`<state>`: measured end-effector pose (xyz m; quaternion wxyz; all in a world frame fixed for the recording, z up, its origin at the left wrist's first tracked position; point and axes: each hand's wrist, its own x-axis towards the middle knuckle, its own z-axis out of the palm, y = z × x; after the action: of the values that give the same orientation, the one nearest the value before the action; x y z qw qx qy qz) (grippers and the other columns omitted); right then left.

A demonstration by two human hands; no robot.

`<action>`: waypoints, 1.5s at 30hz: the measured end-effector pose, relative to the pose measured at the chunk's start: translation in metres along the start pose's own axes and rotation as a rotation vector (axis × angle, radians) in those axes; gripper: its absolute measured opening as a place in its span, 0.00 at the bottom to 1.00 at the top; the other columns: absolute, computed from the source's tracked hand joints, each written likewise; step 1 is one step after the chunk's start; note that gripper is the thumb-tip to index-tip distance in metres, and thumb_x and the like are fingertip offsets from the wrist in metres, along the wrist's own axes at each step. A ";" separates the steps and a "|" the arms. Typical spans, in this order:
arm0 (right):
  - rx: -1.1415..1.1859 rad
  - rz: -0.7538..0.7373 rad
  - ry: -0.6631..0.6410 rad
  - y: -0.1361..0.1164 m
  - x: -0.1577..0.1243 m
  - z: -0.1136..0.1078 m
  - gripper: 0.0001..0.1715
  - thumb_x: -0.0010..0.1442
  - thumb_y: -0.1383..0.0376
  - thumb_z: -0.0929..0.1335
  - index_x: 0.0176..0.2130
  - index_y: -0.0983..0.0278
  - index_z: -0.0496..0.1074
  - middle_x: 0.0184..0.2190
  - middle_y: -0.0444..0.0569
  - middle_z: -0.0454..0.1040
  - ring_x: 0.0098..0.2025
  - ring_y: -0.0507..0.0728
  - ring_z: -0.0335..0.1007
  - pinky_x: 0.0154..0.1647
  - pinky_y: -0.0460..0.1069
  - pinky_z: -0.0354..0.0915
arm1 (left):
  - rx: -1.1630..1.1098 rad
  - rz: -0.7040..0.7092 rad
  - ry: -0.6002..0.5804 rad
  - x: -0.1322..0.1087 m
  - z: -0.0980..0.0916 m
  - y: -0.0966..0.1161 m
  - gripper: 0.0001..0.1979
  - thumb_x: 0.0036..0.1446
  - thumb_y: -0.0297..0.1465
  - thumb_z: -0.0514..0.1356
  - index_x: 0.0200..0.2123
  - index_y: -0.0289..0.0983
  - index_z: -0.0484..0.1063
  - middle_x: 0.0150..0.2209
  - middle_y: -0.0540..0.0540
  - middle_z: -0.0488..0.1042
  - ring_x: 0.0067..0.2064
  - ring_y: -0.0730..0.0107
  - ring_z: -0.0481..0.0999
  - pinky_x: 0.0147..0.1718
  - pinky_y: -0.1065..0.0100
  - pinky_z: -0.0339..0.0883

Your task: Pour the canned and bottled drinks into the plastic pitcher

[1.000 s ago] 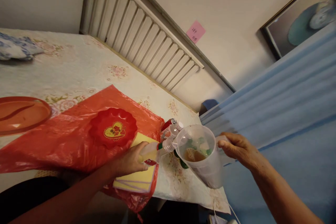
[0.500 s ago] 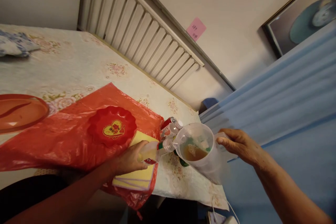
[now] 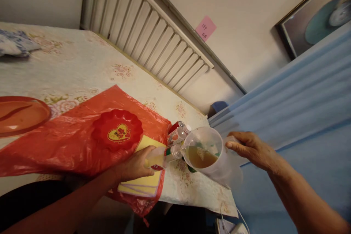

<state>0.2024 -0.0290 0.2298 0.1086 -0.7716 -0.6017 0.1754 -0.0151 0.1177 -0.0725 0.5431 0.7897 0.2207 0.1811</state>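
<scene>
Flowered tablecloth [image 3: 87, 62] lay below | left hand [image 3: 137, 164]: fingers curled around clear bottle [image 3: 158, 153] | right hand [image 3: 252, 148]: fingers gripped handle [image 3: 230, 139] of translucent pitcher [image 3: 221, 171], which held tan liquid [image 3: 201, 159], tipped to bottle's mouth

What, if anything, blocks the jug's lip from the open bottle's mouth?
Nothing visible: the tilted jug in the right hand has its lip right at the mouth of the open bottle in the left hand. The capped bottle and red can stand beyond, not between.
</scene>
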 end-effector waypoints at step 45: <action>-0.200 -0.001 -0.096 -0.009 0.003 -0.006 0.25 0.63 0.46 0.63 0.28 0.63 0.68 0.23 0.43 0.64 0.26 0.51 0.57 0.25 0.46 0.55 | 0.029 0.021 -0.013 0.001 0.003 -0.007 0.36 0.46 0.35 0.63 0.60 0.42 0.59 0.60 0.42 0.67 0.61 0.51 0.66 0.58 0.58 0.63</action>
<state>0.1972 -0.0232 0.2381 0.0023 -0.7690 -0.6212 0.1510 -0.0139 0.1175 -0.0800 0.5310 0.8008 0.2116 0.1787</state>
